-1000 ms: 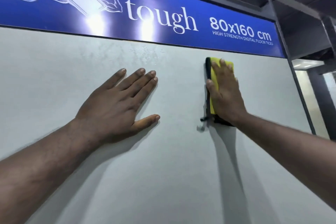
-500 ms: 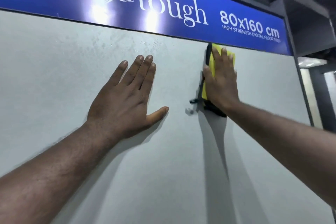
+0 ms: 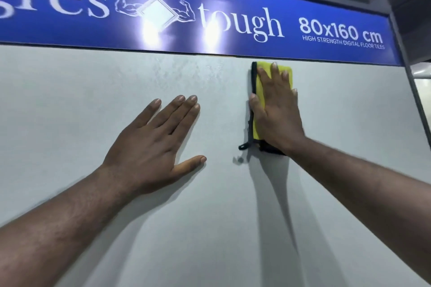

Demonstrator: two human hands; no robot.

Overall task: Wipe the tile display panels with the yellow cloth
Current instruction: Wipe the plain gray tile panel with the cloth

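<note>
**Two flat palms on the tile panel under the blue sign**

The right hand [image 3: 277, 114] lies flat on the yellow cloth [image 3: 287, 72] and presses it against the pale grey tile panel [image 3: 70, 112] just below the blue sign [image 3: 291, 7]. Its fingers are straight and point up toward the sign, and its thumb runs along the cloth's black-trimmed left edge. The cloth's top edge sits close under the sign's lower border, and a small black loop [image 3: 242, 147] hangs from its lower left corner. The left hand [image 3: 154, 147] rests lower beneath the sign, under the word "tough". It holds nothing: palm on the panel, fingers extended together, thumb spread out to the side. Both forearms reach up from the bottom corners and cast long shadows down the panel.

The panel is smooth, with a faint mottled patch directly below the sign's centre. The sign reads "tough 80x160 cm" and carries two bright light reflections. At the sign's right end a dark metal post [image 3: 408, 72] slants down, with dark ceiling framing above the sign.
</note>
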